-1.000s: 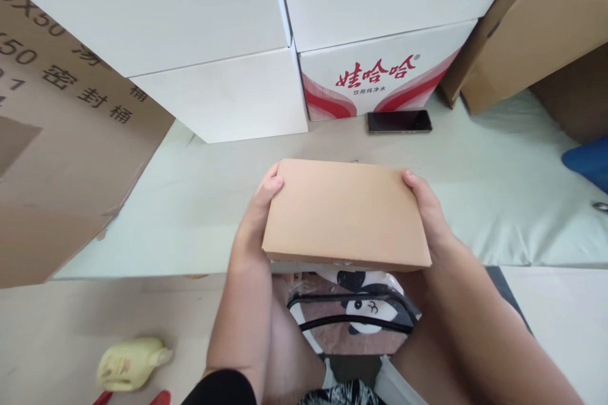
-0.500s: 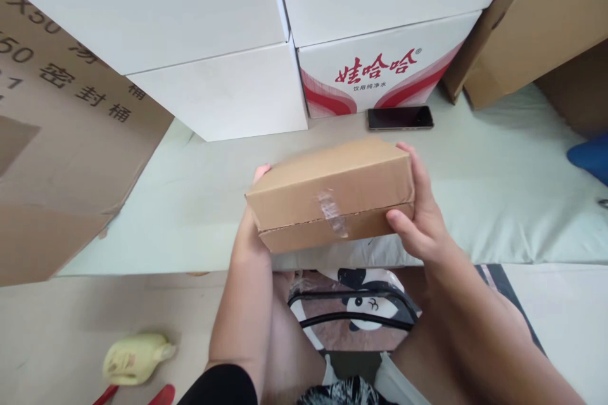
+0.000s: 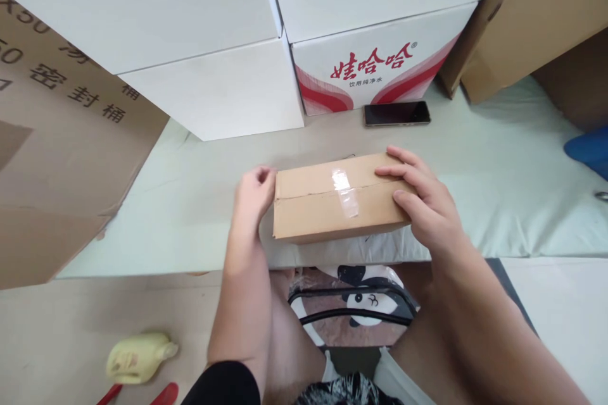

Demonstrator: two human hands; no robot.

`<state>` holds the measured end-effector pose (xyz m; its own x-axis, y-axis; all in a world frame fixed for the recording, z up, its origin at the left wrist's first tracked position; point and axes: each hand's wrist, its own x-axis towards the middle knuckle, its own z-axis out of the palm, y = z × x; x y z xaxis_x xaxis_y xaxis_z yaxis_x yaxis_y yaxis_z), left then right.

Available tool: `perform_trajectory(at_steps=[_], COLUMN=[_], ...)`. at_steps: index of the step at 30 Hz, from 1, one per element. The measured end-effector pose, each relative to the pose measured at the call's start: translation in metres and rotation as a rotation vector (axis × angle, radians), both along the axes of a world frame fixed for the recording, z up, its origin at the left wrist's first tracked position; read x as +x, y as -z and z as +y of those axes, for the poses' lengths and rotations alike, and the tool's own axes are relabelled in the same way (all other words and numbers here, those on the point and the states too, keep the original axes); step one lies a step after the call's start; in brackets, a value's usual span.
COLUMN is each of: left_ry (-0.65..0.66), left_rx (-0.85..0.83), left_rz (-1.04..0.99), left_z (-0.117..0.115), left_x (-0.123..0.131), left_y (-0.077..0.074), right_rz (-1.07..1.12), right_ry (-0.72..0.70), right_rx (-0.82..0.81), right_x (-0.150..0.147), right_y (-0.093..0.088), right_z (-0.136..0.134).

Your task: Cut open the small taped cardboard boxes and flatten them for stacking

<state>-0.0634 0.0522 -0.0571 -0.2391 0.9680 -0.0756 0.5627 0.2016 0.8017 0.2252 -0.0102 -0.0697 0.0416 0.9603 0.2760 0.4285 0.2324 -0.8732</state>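
A small brown cardboard box (image 3: pixel 313 215) stands on the pale green sheet in front of me, its long taped side facing up. A strip of clear tape (image 3: pixel 345 193) crosses the seam in the middle of that side. My right hand (image 3: pixel 422 196) grips the box's right end, fingers and thumb spread over the upper side and corner. At the left end, my left hand (image 3: pixel 256 190) is closed with curled fingers against the box's edge. Whatever those fingers may pinch is hidden.
White cartons (image 3: pixel 213 88) are stacked behind, one with red lettering (image 3: pixel 375 66). A phone (image 3: pixel 397 113) lies before them. Large brown cartons flank both sides (image 3: pixel 71 158). A blue object (image 3: pixel 589 149) lies far right. On the floor rests a yellow bottle (image 3: pixel 137 357); a panda-print chair (image 3: pixel 365 307) is below.
The box has tipped and come down, so its taped side now faces up. My left hand has moved from underneath to its left end; my right hand has shifted onto the upper side.
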Motion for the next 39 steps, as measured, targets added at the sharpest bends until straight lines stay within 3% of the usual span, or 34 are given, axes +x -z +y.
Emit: perform_trajectory(at_steps=[2,4,6,8,10,13,15,20,26,29,31,33,35,39], left_ry=[0.013,0.208,0.494,0.735,0.849,0.858,0.864,0.951,0.978,0.975,0.98,0.986,0.99,0.984], left_rx=[0.236,0.434,0.551,0.504,0.392,0.323,0.323,0.272,0.242,0.259,0.274,0.289,0.298,0.306], left_rz=[0.013,0.028,0.071,0.205,0.363,0.451,0.439,0.46,0.492,0.495,0.493,0.488,0.486,0.483], left_z=[-0.013,-0.03,-0.045,-0.052,-0.053,-0.051,-0.05,-0.054,-0.056,-0.056,-0.057,-0.057,-0.056,-0.056], left_x=[0.005,0.017,0.033,0.047,0.056,0.058,0.054,0.049,0.048,0.048,0.048,0.049,0.049,0.051], left_y=[-0.021,-0.04,-0.051,-0.054,-0.051,-0.046,-0.045,-0.05,-0.052,-0.05,-0.049,-0.049,-0.049,-0.048], right_rz=[-0.014,-0.02,-0.018,0.027,0.108,-0.09,-0.343,-0.674,-0.731,-0.529,-0.143,0.29,0.566,0.599], right_ry=[0.01,0.011,-0.006,-0.041,0.031,0.409,0.538,0.231,0.271,0.535,0.664,0.593,0.433,0.148], right_rx=[0.016,0.018,0.014,0.013,0.026,-0.035,-0.146,-0.508,-0.516,-0.325,-0.025,0.241,0.344,0.192], right_x=[-0.002,-0.004,-0.005,-0.001,0.007,0.024,0.033,0.029,0.014,0.022,0.026,0.025,0.016,-0.012], right_y=[0.0,-0.002,-0.003,-0.002,0.002,0.012,0.018,0.031,0.025,0.01,-0.003,-0.018,-0.031,-0.044], right_z=[0.0,-0.001,-0.002,-0.001,0.003,0.013,0.019,0.028,0.035,0.034,0.029,0.019,0.007,-0.016])
